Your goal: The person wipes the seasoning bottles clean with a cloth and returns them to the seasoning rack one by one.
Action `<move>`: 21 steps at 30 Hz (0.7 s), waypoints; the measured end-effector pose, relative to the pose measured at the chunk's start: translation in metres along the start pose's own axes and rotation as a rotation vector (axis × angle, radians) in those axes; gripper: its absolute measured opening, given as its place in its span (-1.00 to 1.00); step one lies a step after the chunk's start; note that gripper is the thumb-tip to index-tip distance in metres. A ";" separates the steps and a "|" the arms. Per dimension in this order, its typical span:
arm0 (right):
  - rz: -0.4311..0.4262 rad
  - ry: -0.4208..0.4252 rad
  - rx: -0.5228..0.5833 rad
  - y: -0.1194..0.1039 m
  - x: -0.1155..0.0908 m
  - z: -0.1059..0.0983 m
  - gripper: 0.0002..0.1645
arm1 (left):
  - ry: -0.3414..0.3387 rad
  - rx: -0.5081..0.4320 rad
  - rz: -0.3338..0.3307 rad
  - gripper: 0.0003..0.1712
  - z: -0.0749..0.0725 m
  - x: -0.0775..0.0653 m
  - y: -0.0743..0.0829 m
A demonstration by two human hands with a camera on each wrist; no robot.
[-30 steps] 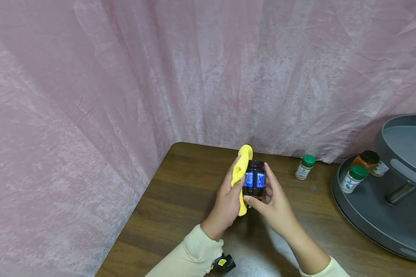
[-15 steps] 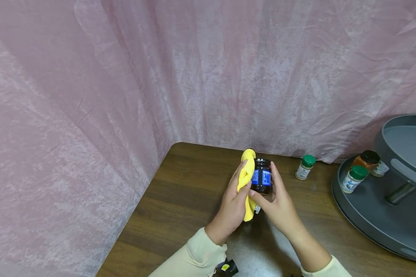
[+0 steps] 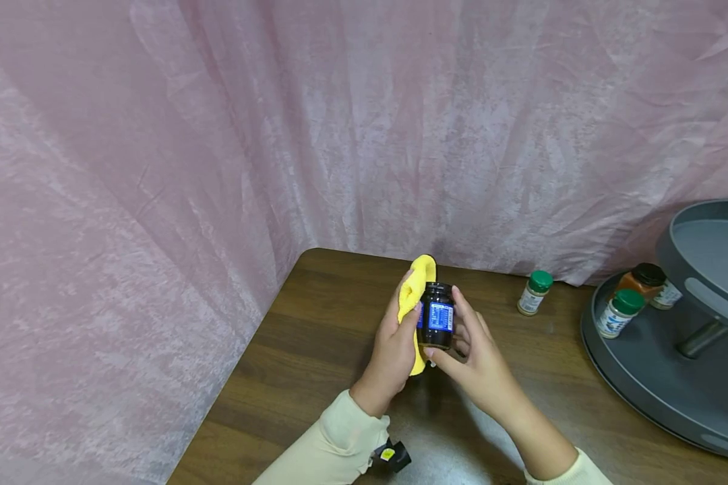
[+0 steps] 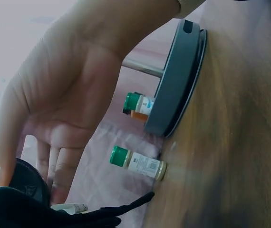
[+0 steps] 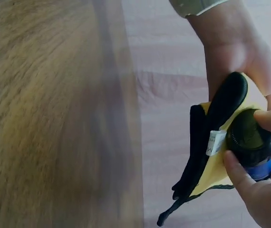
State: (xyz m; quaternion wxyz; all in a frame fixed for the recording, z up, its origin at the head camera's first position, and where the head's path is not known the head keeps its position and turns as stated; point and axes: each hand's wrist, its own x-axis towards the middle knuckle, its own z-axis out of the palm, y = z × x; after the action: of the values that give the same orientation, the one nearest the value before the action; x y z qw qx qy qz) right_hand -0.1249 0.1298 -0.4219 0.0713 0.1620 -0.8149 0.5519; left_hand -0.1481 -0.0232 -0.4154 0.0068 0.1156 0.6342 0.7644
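Observation:
A dark glass jar (image 3: 435, 337) with a black lid and blue label is held above the table between both hands. My left hand (image 3: 390, 353) grips a yellow cloth (image 3: 423, 269) and presses it around the jar's left side. On the other side, my right hand (image 3: 482, 367) holds the jar, thumb near its base and fingers along its right side. In the right wrist view, the jar's round base (image 5: 247, 130) faces the camera, and the cloth shows a dark reverse side (image 5: 202, 156) and a white tag (image 5: 216, 142). My right palm (image 4: 66, 90) shows in the left wrist view.
A green-capped spice bottle (image 3: 532, 296) stands near the table's back edge. At right is a grey two-tier turntable (image 3: 637, 394); its lower tier bears another green-capped bottle (image 3: 620, 313) and a black-capped orange-brown jar (image 3: 642, 279). A pink curtain (image 3: 364, 135) hangs behind the wooden table (image 3: 297, 364).
Both hands shifted right with the jar and cloth, then back left. The jar has turned a little, so a different part of its blue label faces the head camera.

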 end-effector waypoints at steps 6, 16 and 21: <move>-0.024 0.032 -0.024 0.003 0.001 -0.001 0.21 | -0.022 0.023 -0.026 -0.42 0.002 -0.001 0.002; 0.006 0.137 -0.021 0.006 0.003 -0.002 0.26 | -0.036 0.057 -0.041 -0.40 0.009 -0.005 0.000; -0.001 0.197 -0.071 0.009 0.005 -0.005 0.26 | -0.067 0.054 -0.028 -0.39 0.013 -0.008 -0.001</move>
State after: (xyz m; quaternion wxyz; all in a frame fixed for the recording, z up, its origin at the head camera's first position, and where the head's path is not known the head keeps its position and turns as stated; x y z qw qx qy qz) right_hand -0.1332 0.1367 -0.4258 0.1572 0.1049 -0.8230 0.5356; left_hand -0.1383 -0.0121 -0.4155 0.0356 0.1323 0.6556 0.7426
